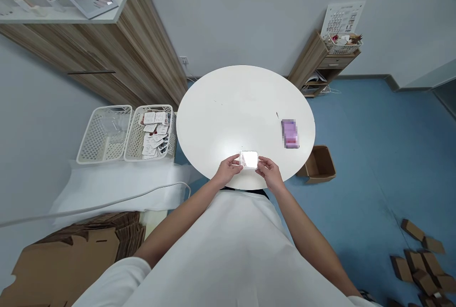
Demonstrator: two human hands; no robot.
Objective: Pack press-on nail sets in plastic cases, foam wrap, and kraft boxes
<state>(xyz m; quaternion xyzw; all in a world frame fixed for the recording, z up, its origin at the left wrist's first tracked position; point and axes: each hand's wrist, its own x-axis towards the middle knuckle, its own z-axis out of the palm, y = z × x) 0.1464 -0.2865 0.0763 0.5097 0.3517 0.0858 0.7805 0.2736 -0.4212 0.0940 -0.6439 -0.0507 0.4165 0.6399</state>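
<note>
A small clear, shiny packet (249, 159) lies at the near edge of the round white table (235, 107). My left hand (229, 169) pinches its left side with curled fingers. My right hand (268, 172) grips its right side the same way. Both hands hold the packet just above or on the tabletop; I cannot tell which. What the packet contains is washed out by glare.
A purple blurred rectangle (290, 133) lies on the table's right part. Two white baskets (107, 133), one with white cards (155, 133), stand at left. An open cardboard box (318, 164) sits on the blue floor at right. Flat cardboard (71, 250) lies near left; small brown boxes (420, 264) are scattered at right.
</note>
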